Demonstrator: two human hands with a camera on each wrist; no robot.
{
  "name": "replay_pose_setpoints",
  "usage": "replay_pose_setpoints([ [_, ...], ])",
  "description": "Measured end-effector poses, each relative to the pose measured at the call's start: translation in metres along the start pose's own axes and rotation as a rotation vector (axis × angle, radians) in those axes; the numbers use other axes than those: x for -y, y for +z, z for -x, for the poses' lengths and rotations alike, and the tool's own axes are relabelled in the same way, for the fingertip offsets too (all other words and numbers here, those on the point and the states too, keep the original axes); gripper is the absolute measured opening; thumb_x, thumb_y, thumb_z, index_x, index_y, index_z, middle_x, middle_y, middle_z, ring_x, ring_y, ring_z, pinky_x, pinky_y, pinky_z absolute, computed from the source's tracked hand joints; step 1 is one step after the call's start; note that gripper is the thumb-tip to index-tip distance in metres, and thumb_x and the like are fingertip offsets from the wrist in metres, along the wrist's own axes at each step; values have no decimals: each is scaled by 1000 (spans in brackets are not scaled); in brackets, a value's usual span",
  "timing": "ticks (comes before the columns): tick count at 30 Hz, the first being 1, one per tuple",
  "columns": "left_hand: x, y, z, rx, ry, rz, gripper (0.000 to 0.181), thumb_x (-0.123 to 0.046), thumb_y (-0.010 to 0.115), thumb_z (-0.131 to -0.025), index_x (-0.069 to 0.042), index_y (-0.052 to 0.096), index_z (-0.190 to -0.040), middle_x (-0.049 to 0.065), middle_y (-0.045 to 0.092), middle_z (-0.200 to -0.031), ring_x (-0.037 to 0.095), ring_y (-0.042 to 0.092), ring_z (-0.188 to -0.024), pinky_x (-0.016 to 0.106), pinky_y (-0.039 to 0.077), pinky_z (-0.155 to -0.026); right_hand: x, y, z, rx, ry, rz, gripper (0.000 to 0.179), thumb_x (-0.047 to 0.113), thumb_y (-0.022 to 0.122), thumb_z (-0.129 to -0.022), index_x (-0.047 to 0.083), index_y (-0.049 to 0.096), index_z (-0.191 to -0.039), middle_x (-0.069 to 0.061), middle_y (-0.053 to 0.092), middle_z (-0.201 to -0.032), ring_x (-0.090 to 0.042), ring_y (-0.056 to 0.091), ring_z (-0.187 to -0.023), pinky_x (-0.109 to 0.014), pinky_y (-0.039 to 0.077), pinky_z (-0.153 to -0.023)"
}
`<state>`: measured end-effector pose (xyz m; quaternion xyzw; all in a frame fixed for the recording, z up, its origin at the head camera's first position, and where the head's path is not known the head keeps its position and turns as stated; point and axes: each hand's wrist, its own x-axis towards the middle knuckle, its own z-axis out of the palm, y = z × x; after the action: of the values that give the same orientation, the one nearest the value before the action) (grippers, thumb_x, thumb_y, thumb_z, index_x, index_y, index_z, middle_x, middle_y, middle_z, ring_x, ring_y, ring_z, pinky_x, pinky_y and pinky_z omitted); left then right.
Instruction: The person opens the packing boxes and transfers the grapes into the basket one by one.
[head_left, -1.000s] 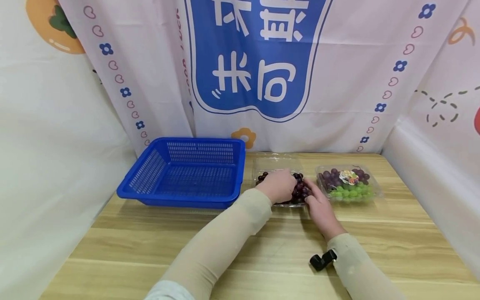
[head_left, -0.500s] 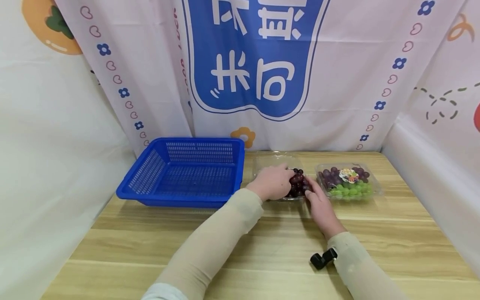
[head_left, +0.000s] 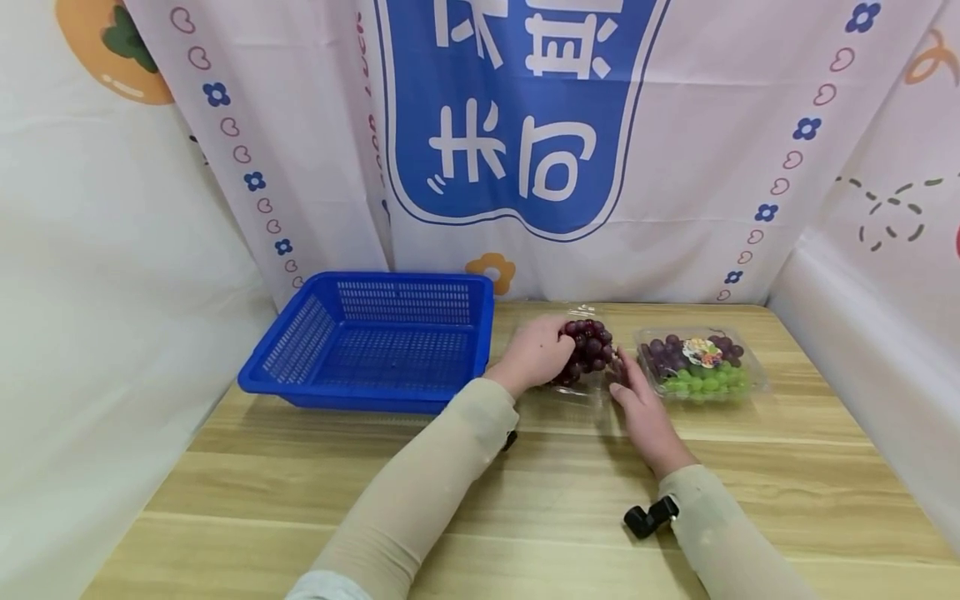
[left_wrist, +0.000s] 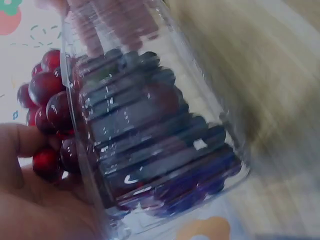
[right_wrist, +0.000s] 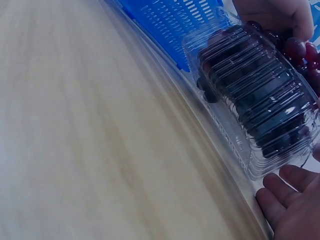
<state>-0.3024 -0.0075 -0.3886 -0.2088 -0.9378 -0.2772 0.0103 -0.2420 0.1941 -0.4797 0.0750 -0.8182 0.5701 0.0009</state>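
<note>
My left hand (head_left: 536,352) grips a bunch of dark red grapes (head_left: 590,343) in a clear plastic box (right_wrist: 231,132). Part of the bunch stands above the rim. The left wrist view shows thumb and fingers round the red grapes (left_wrist: 47,90), while more dark fruit shows through the ribbed wall. At the right end of the box is my right hand (head_left: 645,417), fingers extended, with fingertips right at the plastic in the right wrist view. The raised clear lid (head_left: 588,311) lies behind the box.
A blue perforated basket (head_left: 262,385) stands on the wooden table (head_left: 570,517), left of the box. To the right sits a closed clear box of purple and green grapes (head_left: 701,379) with a round sticker. A printed cloth (head_left: 690,158) hangs behind.
My left hand has shifted slightly left from over the box and raised the grapes above the rim, so more of the bunch shows. The right hand stays at the box's right end.
</note>
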Motion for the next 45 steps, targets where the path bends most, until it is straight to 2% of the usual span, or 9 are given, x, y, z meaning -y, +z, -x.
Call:
replay_pose_setpoints([
  [7,1,-2,3,-66,-129,278,27,-21,43,-101,-12,65,-114,5,66,-124,23,60,-114,41,48,-97,-3,0,-4,-2,-8,-72,73,11,43,-105,22,2,-164,-13,14,-167,-33,14,-152,-53,13,-121],
  [12,1,-3,4,-79,-178,355,32,-22,42,-102,-12,68,-117,5,66,-127,22,59,-117,41,47,-100,-5,0,-5,-23,43,24,72,10,47,-101,15,13,-164,-10,9,-169,-35,8,-153,-57,8,-120],
  [18,0,-7,6,-118,-225,479,28,-21,42,-101,-9,66,-109,7,66,-117,22,58,-105,40,47,-92,-5,1,-4,-33,60,37,72,9,47,-99,15,16,-164,-11,11,-168,-37,9,-152,-59,9,-119],
  [22,1,-15,7,-198,-276,694,33,-20,42,-102,-7,64,-124,8,60,-132,24,52,-123,42,42,-103,-5,1,-3,-35,62,35,72,9,48,-99,17,17,-164,-10,11,-168,-38,10,-152,-61,9,-119],
  [27,3,-26,6,-220,-342,1034,46,-24,41,-106,-15,48,-150,4,43,-154,25,36,-143,47,31,-116,-4,1,-4,-38,61,42,73,8,48,-99,18,17,-164,-9,11,-168,-39,10,-152,-64,9,-117],
  [32,4,-39,5,-248,-392,1317,42,-25,42,-107,-18,48,-149,4,53,-142,24,52,-128,45,44,-105,-3,1,-3,-38,59,42,73,7,48,-98,20,19,-164,-9,13,-168,-40,12,-152,-65,11,-117],
  [38,14,-57,3,-274,-429,1604,35,-27,43,-108,-15,50,-140,7,56,-133,23,56,-117,40,48,-97,-2,2,-3,-38,58,28,73,7,48,-98,19,19,-164,-9,15,-168,-40,16,-151,-65,13,-117],
  [41,22,-70,3,-297,-416,1619,36,-33,47,-107,-16,53,-138,6,58,-133,23,58,-116,41,48,-98,-3,2,-3,-33,57,23,73,7,48,-99,20,18,-164,-9,14,-168,-40,16,-151,-64,13,-117],
  [45,35,-90,4,-321,-381,1515,42,-42,58,-103,-20,57,-138,6,60,-131,24,59,-115,43,49,-99,-4,2,-3,-30,54,23,72,8,48,-99,19,18,-164,-9,14,-168,-39,17,-151,-63,13,-118],
])
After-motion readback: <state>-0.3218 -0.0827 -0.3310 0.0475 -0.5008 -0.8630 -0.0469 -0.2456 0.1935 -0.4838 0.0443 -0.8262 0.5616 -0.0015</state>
